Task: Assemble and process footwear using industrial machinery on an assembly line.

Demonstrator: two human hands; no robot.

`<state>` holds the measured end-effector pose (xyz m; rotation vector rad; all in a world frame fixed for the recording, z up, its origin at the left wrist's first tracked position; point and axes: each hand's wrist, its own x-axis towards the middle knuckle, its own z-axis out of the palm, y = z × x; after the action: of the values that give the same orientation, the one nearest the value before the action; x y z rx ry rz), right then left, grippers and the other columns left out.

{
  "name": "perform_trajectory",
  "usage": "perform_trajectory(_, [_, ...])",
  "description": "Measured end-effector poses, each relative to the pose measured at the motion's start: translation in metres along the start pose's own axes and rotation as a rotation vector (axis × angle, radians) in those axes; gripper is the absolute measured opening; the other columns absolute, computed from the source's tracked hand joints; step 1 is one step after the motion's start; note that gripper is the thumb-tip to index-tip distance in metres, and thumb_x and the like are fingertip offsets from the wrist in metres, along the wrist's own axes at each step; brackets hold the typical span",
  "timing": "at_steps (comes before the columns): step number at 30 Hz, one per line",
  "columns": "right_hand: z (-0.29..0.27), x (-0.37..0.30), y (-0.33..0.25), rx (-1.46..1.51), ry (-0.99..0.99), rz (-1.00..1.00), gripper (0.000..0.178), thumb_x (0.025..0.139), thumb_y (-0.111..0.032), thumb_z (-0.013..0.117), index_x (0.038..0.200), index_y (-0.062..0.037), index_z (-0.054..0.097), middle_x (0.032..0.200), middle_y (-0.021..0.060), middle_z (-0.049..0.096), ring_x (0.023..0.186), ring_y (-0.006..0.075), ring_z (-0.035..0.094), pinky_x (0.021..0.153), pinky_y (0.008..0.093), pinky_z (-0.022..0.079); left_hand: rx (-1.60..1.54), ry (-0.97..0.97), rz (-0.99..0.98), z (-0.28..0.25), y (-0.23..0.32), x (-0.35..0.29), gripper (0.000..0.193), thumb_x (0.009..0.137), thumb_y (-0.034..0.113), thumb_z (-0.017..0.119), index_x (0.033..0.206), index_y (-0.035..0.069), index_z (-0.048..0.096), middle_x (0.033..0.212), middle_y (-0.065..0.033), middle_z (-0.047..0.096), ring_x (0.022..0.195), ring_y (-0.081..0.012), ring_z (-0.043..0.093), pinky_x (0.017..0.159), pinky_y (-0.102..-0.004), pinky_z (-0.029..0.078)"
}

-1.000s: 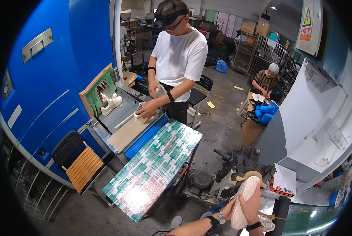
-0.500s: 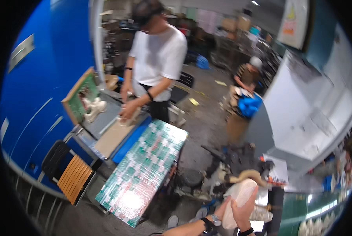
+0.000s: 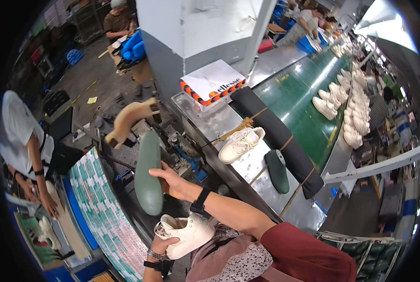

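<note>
Your left hand (image 3: 165,244) grips 1 white shoe (image 3: 187,233) against your lap. Above it, your right hand (image 3: 172,181) clasps 1 green shoe form (image 3: 149,174). Farther off, another white shoe (image 3: 240,143) lies on the metal bench (image 3: 257,164).

A dull green plastic shoe last (image 3: 149,176) and a cream-white lace-up sneaker (image 3: 187,233) stand out against a maroon sleeve (image 3: 304,254), green conveyor belt (image 3: 294,94) and silver metal bench (image 3: 252,164).
</note>
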<state>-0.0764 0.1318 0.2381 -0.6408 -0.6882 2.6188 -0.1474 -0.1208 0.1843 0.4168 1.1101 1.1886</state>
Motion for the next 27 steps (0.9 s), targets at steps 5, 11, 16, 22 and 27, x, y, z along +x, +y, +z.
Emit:
perform_trajectory(5, [-0.062, -0.088, -0.07, -0.32, -0.061, -0.257, 0.103, 0.078, -0.029, 0.081, 0.157, -0.0038, 0.019, 0.156, 0.0153, 0.031, 0.143, 0.0266, 0.032, 0.118, 0.0368, 0.025, 0.176, 0.041, 0.01, 0.038, -0.02, 0.066, 0.066, 0.074, -0.002, 0.081, 0.133, 0.0, 0.054, 0.129, -0.0086, 0.063, 0.12, -0.0206, 0.06, 0.105, -0.0355, 0.045])
perform_trajectory(11, [-0.2, -0.242, -0.155, -1.01, 0.854, -0.754, 0.111, 0.067, -0.01, 0.084, 0.156, -0.0019, 0.019, 0.142, 0.02, 0.051, 0.127, 0.0271, 0.055, 0.107, 0.0361, 0.043, 0.346, -0.036, 0.162, 0.171, -0.031, 0.211, 0.07, 0.072, 0.01, 0.089, 0.131, 0.0, 0.053, 0.118, -0.0081, 0.068, 0.106, -0.0174, 0.066, 0.092, -0.0325, 0.054])
perform_trajectory(16, [-0.327, -0.333, -0.149, -1.256, 1.505, -0.597, 0.102, 0.066, -0.011, 0.084, 0.152, -0.0021, 0.029, 0.135, 0.024, 0.054, 0.122, 0.0398, 0.053, 0.104, 0.0439, 0.044, 1.108, -0.092, 0.38, 0.276, -0.034, 0.319, 0.105, 0.062, 0.049, 0.088, 0.143, 0.0, 0.044, 0.106, -0.0211, 0.072, 0.096, -0.0337, 0.071, 0.084, -0.0393, 0.056])
perform_trajectory(22, [-0.381, -0.364, -0.103, -1.425, 1.424, -0.404, 0.069, 0.071, -0.013, 0.078, 0.134, -0.0032, 0.052, 0.129, 0.0172, 0.055, 0.12, 0.0387, 0.05, 0.102, 0.0459, 0.043, 1.617, -0.196, 0.118, 0.311, -0.028, 0.364, 0.072, 0.065, 0.043, 0.086, 0.124, 0.007, 0.066, 0.089, -0.016, 0.074, 0.085, -0.0361, 0.071, 0.076, -0.0443, 0.056])
perform_trajectory(27, [-0.363, -0.34, -0.106, -1.37, 1.359, -0.597, 0.064, 0.073, -0.032, 0.077, 0.13, -0.0111, 0.059, 0.139, 0.0235, 0.046, 0.126, 0.0445, 0.045, 0.107, 0.0534, 0.036, 1.75, -0.283, 0.148, 0.327, 0.028, 0.354, 0.061, 0.063, 0.035, 0.087, 0.116, 0.01, 0.07, 0.109, -0.0148, 0.072, 0.099, -0.0346, 0.068, 0.085, -0.0422, 0.054])
